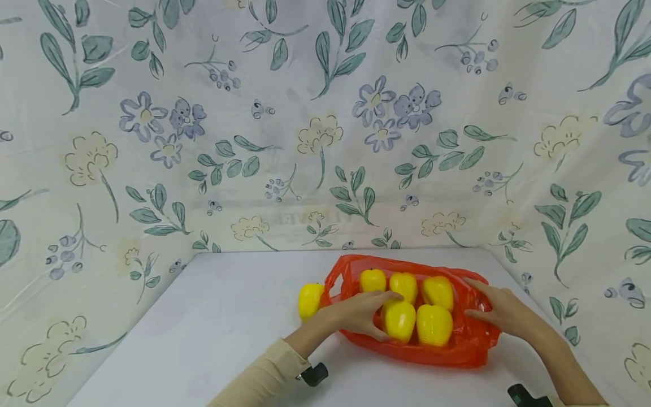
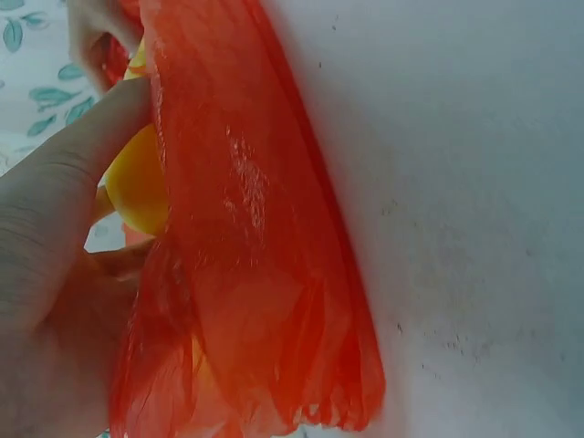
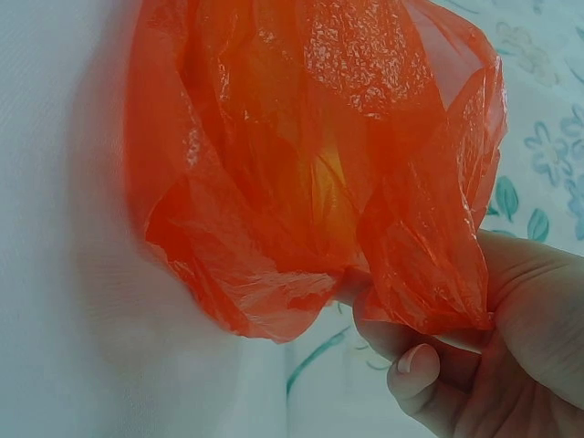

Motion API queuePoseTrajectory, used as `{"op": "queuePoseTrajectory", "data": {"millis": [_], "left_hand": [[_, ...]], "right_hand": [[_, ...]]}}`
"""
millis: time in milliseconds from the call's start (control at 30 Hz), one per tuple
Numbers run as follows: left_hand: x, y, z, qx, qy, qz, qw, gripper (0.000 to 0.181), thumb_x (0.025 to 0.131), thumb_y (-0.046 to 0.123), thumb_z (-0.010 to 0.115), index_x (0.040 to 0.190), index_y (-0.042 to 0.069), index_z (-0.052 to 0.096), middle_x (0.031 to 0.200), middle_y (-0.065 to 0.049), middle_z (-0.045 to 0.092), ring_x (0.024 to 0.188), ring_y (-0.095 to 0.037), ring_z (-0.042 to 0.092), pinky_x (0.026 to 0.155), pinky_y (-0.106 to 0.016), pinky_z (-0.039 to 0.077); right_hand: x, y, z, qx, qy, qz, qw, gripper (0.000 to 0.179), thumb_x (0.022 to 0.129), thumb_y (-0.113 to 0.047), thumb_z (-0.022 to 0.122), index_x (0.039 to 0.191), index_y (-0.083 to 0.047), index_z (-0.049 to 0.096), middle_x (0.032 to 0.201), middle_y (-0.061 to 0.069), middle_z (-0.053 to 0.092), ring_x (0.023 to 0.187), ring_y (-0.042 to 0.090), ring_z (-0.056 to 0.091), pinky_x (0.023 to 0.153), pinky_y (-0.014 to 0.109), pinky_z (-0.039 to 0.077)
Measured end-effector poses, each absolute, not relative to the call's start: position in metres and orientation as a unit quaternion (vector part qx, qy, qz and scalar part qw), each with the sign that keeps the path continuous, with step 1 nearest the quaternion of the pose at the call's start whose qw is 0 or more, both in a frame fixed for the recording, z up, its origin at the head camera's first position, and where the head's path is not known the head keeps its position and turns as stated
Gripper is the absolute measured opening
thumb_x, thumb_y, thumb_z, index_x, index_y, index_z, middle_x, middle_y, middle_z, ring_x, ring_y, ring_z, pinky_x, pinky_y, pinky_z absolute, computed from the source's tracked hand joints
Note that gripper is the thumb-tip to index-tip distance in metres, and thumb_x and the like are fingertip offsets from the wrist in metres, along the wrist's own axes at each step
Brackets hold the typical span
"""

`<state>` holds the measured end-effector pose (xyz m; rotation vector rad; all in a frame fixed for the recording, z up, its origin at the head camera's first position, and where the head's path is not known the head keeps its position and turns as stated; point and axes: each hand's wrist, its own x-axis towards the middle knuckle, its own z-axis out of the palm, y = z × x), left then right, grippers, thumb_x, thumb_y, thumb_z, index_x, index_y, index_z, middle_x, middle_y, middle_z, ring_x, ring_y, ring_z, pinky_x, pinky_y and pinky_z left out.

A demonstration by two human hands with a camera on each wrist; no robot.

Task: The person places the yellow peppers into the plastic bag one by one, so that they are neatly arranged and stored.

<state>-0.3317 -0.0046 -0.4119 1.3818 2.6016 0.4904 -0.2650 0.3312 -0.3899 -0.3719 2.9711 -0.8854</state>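
A red plastic bag (image 1: 407, 355) lies on its side on the white table, its opening showing several glossy yellow apples (image 1: 434, 326) in two rows. My left hand (image 1: 358, 312) reaches into the opening and curls its thumb and fingers around the front-left apple (image 1: 400, 321). In the left wrist view, the bag's film (image 2: 255, 219) covers part of that hand's fingers. At the bag's right end, my right hand (image 1: 500, 310) grips the plastic. The right wrist view shows the crumpled bag (image 3: 274, 182) pinched by the right hand (image 3: 511, 338), with some fingertips hidden behind it.
Another yellow apple (image 1: 309, 301) sits beside the bag's left handle loop, partly behind the left forearm. The white table (image 1: 213, 328) extends to the left. A floral curtain (image 1: 285, 169) hangs behind the table and along both sides.
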Motion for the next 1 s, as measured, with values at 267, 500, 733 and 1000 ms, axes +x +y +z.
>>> {"op": "queuePoseTrajectory", "data": {"millis": [267,500,733,1000], "left_hand": [[-0.329,0.006,-0.412,0.45,0.877,0.15,0.078,0.078,0.083,0.046,0.075,0.147,0.03,0.032,0.136,0.008,0.056,0.114,-0.006,0.053,0.097,-0.021,0.051],[-0.329,0.012,-0.416,0.434,0.887,0.138,0.076,0.079,0.084,0.042,0.075,0.146,0.03,0.029,0.132,0.007,0.057,0.115,-0.006,0.053,0.098,-0.023,0.051],[-0.329,0.014,-0.419,0.424,0.893,0.13,0.083,0.083,0.083,0.039,0.076,0.149,0.034,0.026,0.135,0.007,0.055,0.117,-0.007,0.053,0.099,-0.025,0.051],[-0.326,0.006,-0.415,0.427,0.891,0.128,0.079,0.085,0.084,0.039,0.076,0.152,0.034,0.025,0.141,0.007,0.053,0.123,-0.009,0.052,0.1,-0.028,0.051]], "right_hand": [[-0.265,0.331,-0.39,-0.118,0.953,-0.281,0.005,0.079,0.083,-0.03,0.077,0.145,0.001,0.04,0.111,0.018,0.068,0.076,0.012,0.063,0.064,0.027,0.06],[-0.265,0.331,-0.391,-0.12,0.954,-0.276,0.003,0.079,0.082,-0.03,0.078,0.145,0.001,0.04,0.11,0.017,0.068,0.076,0.012,0.063,0.064,0.027,0.06],[-0.264,0.332,-0.391,-0.113,0.956,-0.272,0.005,0.08,0.082,-0.031,0.078,0.145,0.002,0.04,0.106,0.015,0.068,0.075,0.013,0.062,0.064,0.028,0.06],[-0.264,0.331,-0.391,-0.11,0.955,-0.275,0.008,0.081,0.082,-0.033,0.077,0.145,0.0,0.04,0.108,0.015,0.068,0.075,0.013,0.062,0.065,0.028,0.06]]}}
